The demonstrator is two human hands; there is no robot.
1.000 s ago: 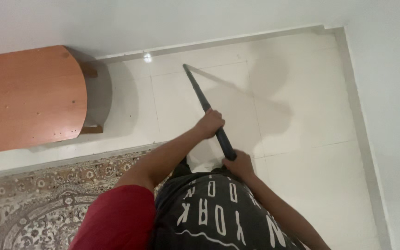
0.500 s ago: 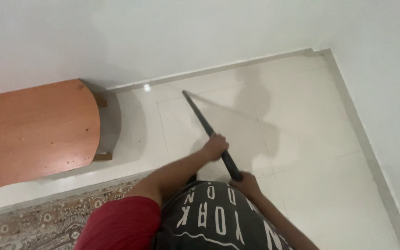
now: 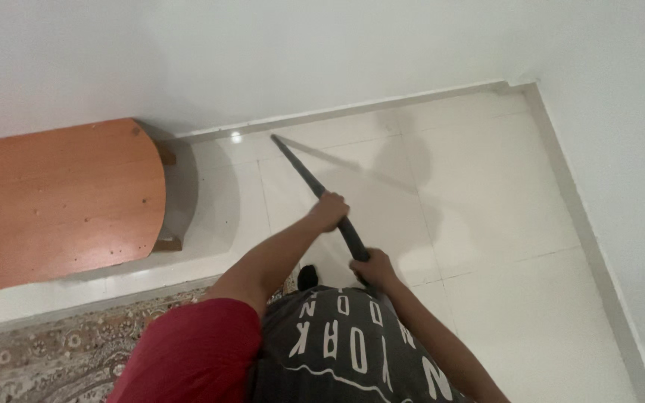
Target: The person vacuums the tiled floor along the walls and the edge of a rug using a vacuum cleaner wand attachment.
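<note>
Left hand and right hand both grip a long dark grey pole, slanting across glossy cream floor tiles; orange wooden table left, patterned rug below.

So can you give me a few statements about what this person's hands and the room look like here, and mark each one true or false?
1. Both hands grip one dark pole. True.
2. The left hand sits farther along the pole than the right hand. True.
3. The wooden table stands on the patterned rug. False: it stands on the pale tiles beside the wall.
4. The floor is dark wood. False: it is pale glossy tile.
</note>
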